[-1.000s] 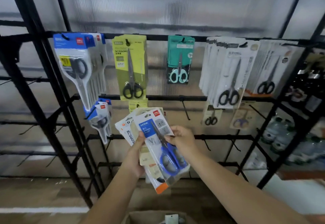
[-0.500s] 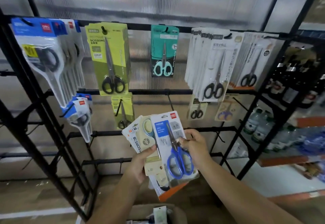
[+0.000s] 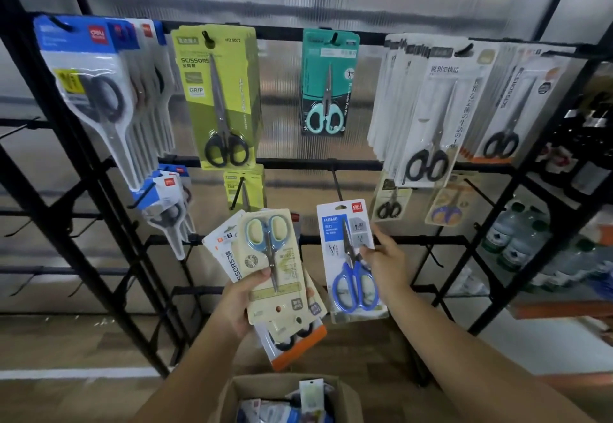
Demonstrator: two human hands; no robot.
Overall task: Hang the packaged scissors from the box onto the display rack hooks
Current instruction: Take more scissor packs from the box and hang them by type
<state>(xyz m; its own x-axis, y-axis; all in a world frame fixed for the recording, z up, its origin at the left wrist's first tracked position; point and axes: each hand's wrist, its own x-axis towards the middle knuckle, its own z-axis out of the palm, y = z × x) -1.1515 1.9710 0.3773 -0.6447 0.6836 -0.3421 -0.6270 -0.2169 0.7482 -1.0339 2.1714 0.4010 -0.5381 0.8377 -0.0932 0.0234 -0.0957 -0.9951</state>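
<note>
My right hand (image 3: 386, 261) is pinching the blue-handled scissors pack (image 3: 350, 258) by its right edge, and the pack is standing tall with its hang hole at the top. The bare hook (image 3: 336, 183) is waiting just above the pack, so I think I am needing to lift it straight up. My left hand (image 3: 240, 300) is gripping a fan of other scissors packs (image 3: 275, 266) off to the side.

The right hand (image 3: 386, 265) holds a blue scissors pack (image 3: 351, 258). The left hand (image 3: 240, 303) holds a stack of packs (image 3: 275, 276) above the box (image 3: 232, 396).
</note>
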